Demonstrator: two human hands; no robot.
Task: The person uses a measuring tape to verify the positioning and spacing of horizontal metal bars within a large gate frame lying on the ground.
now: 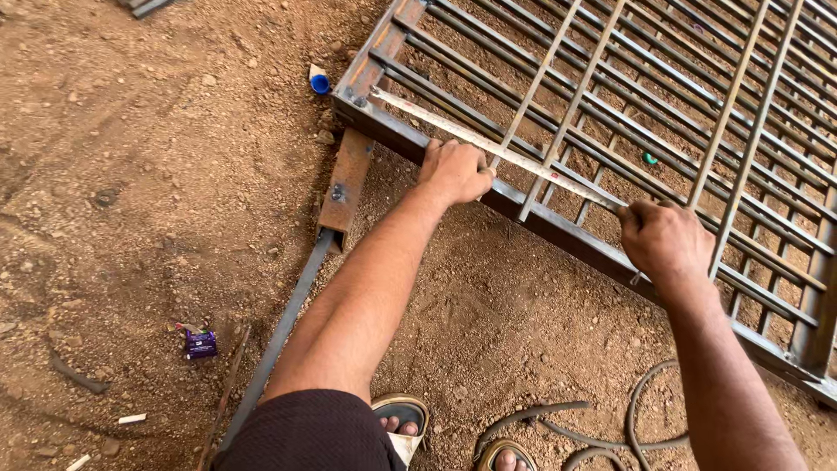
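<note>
Your left hand (453,170) and right hand (664,237), arms outstretched, each clench the measuring tape (497,150) across the steel grille (697,113) on the dirt ground (131,192).

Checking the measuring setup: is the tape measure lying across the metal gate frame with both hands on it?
Yes, the tape measure lies stretched over the metal gate frame, with the left hand and the right hand both on it.

Dark ribbed shorts (309,432); tan sandals (403,417)
</note>
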